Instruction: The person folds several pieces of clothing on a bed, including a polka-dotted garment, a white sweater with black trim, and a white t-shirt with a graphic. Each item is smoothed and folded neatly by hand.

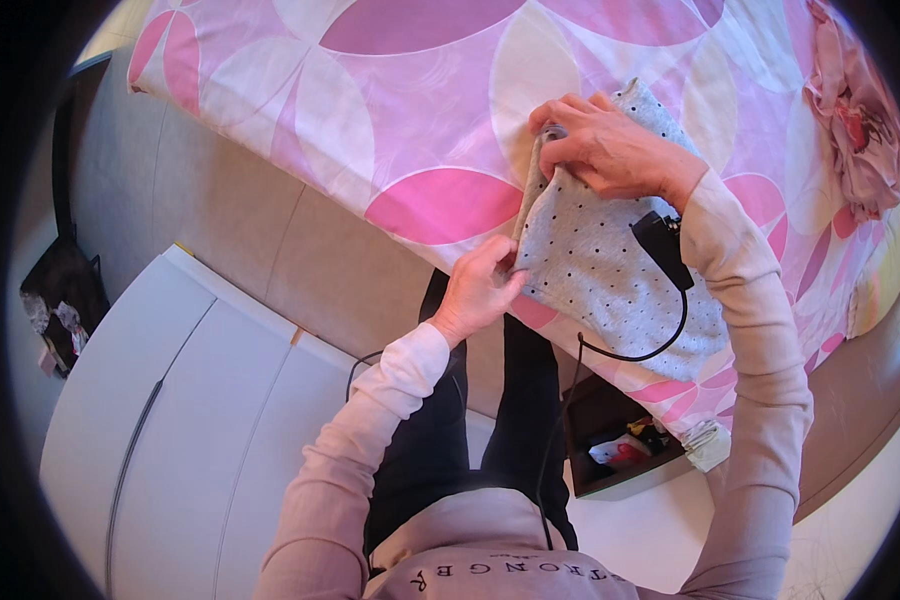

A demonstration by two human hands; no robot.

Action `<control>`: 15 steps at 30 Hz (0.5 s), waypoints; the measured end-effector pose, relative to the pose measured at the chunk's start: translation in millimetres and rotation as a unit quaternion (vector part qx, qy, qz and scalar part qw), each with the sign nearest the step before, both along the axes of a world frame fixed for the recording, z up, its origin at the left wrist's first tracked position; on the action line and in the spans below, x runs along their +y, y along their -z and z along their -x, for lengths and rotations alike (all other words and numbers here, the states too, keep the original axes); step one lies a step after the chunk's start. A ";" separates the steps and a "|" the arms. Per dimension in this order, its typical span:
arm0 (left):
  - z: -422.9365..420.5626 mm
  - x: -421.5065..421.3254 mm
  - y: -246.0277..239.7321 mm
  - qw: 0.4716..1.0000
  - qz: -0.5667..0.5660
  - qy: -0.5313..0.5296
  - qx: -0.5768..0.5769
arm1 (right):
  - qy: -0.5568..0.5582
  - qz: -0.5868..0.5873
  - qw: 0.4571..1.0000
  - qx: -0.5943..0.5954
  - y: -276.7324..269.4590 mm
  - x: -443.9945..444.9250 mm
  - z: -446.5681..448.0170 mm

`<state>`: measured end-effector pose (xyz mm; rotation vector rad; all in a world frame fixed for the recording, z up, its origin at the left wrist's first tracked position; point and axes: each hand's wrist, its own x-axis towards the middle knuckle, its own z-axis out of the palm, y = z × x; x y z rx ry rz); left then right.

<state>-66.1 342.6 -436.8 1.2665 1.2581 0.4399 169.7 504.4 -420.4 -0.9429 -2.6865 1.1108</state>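
A light grey cloth with small black dots [592, 262], perhaps a garment, lies partly folded on the edge of a bed. My right hand [611, 150] grips its upper left part, the fingers curled over a bunched fold. Lower down, my left hand [484, 285] pinches the cloth's left edge between thumb and fingers. Much of the upper fold is covered by my right hand. A black plug-like device [664, 251] with a black cable [637, 358] shows over the cloth, beside my right wrist; whether it rests on the fabric I cannot tell.
The bed wears a pink, lilac and white patterned sheet [427, 112]. Crumpled pink fabric [859, 135] lies at the far right. Below the bed's edge stands an open dark drawer [585, 469] holding small items. White cabinet doors [172, 435] fill the lower left, beside the tiled floor [247, 202].
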 end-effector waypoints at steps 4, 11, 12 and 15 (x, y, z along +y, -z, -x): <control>2.4 -1.6 10.6 0.984 0.164 -0.041 -0.049 | 0.038 0.022 0.999 0.000 15.1 6.7 -0.9; -3.2 4.4 2.7 0.993 0.110 -0.024 0.045 | 0.152 -0.144 0.977 -0.039 16.1 -21.5 7.3; -3.8 5.8 -5.3 0.996 0.032 -0.037 0.081 | 0.196 -0.172 0.965 -0.031 8.6 -33.1 3.4; -10.3 21.7 -21.5 0.956 -0.226 0.080 0.169 | 0.258 -0.176 0.944 -0.107 -14.1 -73.4 -13.8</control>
